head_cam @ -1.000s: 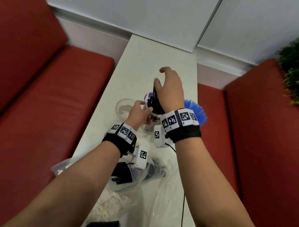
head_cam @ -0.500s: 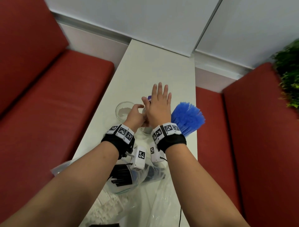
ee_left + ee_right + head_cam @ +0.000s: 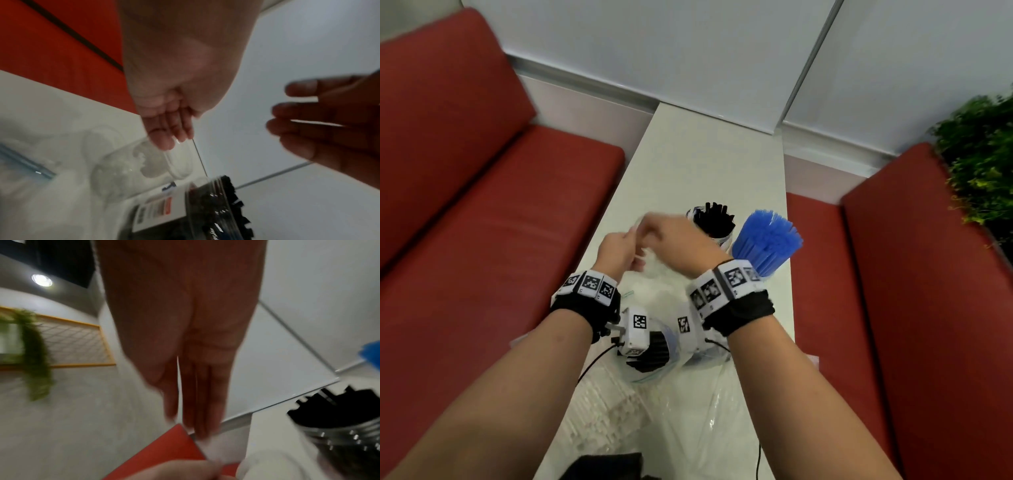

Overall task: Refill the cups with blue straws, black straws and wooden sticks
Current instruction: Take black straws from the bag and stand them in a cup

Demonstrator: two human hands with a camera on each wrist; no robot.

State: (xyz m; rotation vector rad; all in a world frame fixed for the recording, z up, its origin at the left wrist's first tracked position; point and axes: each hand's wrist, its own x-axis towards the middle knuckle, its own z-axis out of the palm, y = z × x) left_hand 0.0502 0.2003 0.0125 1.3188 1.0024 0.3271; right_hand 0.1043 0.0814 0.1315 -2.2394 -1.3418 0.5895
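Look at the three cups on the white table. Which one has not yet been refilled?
The clear empty cup behind the left hand. The cup of black straws and the cup of blue straws beside it are full.

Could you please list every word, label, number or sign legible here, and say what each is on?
No text can be read.
Label on the cup of black straws: print and a red patch, too blurred to read.
Wristband markers on left wrist and right wrist: black-and-white square codes, no words.
Wrist camera tags: codes only.
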